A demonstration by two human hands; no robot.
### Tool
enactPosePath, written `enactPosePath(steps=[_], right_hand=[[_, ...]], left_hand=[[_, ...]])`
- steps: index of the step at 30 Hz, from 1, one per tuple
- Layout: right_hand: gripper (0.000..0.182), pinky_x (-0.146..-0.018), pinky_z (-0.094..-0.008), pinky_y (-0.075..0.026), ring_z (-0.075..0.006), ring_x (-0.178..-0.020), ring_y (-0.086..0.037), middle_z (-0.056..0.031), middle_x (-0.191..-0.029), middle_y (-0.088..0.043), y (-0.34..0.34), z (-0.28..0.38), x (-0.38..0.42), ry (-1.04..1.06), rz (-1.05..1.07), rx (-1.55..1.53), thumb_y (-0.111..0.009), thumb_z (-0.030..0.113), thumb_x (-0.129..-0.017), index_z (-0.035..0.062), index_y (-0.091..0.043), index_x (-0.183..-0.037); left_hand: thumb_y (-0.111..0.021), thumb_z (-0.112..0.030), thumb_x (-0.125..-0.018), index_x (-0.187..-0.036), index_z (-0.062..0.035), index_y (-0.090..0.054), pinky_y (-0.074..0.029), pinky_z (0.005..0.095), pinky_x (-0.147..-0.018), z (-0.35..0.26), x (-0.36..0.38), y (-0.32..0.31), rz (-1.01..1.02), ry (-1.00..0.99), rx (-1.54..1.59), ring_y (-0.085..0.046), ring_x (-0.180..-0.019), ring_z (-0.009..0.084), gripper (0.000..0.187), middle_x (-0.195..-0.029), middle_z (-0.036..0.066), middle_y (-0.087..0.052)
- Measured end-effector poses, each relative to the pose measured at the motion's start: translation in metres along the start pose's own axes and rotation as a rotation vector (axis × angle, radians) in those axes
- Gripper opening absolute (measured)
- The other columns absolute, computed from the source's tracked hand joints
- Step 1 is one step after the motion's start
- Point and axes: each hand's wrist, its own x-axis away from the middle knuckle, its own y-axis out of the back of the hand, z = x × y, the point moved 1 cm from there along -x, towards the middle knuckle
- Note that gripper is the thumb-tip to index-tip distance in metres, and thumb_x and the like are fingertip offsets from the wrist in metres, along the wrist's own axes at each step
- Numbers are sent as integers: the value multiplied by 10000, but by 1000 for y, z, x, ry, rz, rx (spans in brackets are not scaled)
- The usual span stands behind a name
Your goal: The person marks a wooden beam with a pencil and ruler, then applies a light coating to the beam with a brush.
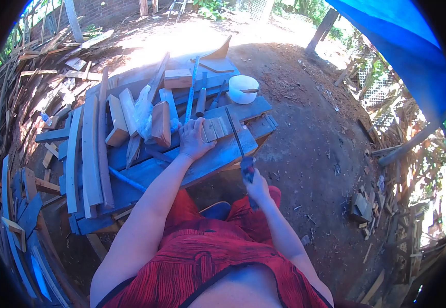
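Note:
My left hand [194, 139] presses down on a short wooden piece [216, 129] lying near the bench's front right, its fingers bent over the left end. Dark lines run across the top of that piece. In my right hand [256, 187] is a handsaw [236, 134], gripped by its dark handle, its narrow blade seen nearly edge-on. The blade points forward and overlaps the right end of the wooden piece. Just beyond stand a white bowl [243, 91] with a brown stick-like thing across it, and a dark-handled tool [201, 101] lying on the bench.
The wooden bench [189, 178] carries long curved strips [90, 154], a reddish block [160, 123], a clear plastic bag [143, 114] and a blue measuring strip [192, 90]. Scrap wood [22, 97] is heaped at left. A blue tarp [407, 41] hangs at upper right.

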Motion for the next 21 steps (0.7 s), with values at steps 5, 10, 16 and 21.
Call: enactPosePath(steps=[5, 10, 16, 21], right_hand=[[377, -758, -521, -460, -445, -900, -606, -262, -930, -631, 4, -13, 40, -67, 18, -7, -584, 287, -841, 39, -485, -1107], [380, -775, -519, -459, -445, -917, -603, -263, -957, -629, 20, 3, -5, -14, 29, 59, -577, 285, -841, 41, -486, -1117], [391, -811, -508, -458, -440, -960, -594, -267, -987, -624, 8, 34, -61, 11, 24, 88, -550, 299, -849, 46, -483, -1138], [392, -801, -513, -461, -444, -946, -598, -271, -969, -625, 6, 21, -27, -6, 4, 62, -565, 297, -842, 40, -479, -1126]], left_hand=[[-819, -360, -577, -1241, -145, -417, -302, 440, -951, -2, -1, 3, -1, -2, 3, -449, -1096, 286, 806, -1090, 99, -484], [-816, -368, -577, -1238, -151, -414, -289, 451, -963, 0, 1, 0, -2, 5, 3, -442, -1099, 285, 803, -1079, 92, -482], [-820, -374, -572, -1239, -159, -414, -269, 485, -977, 2, 0, -1, 14, -9, -12, -440, -1099, 289, 810, -1075, 89, -480], [-813, -368, -581, -1238, -154, -413, -277, 464, -974, -3, 1, 4, 4, -3, -25, -439, -1096, 289, 798, -1080, 94, -476]])
